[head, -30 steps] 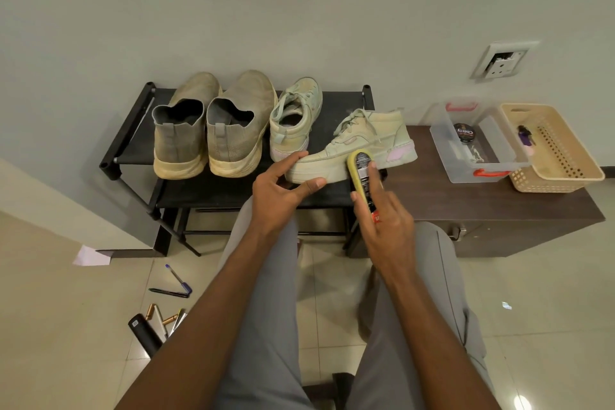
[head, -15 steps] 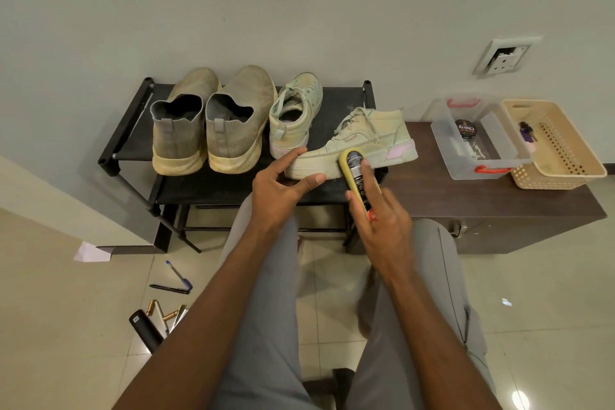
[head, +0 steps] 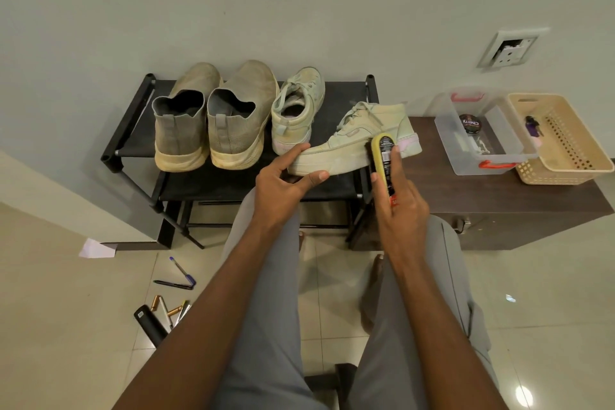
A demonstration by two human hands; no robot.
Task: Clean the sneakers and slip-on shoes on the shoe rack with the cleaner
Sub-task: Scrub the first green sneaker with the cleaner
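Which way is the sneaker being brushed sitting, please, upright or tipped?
Upright: the sneaker rests sole-down, side-on, on the shoe rack.

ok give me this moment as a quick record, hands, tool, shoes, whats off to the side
left hand: grips the toe of the sideways sneaker
right hand: holds the yellow brush against that sneaker's side
other sneaker: upright on the shoe rack, toe toward the wall
slip-on shoes: pair on the rack's left, heels toward the camera
clear box: on the brown cabinet, round tin inside
beige basket: touching the box's right side
floor: pens and small items lower left
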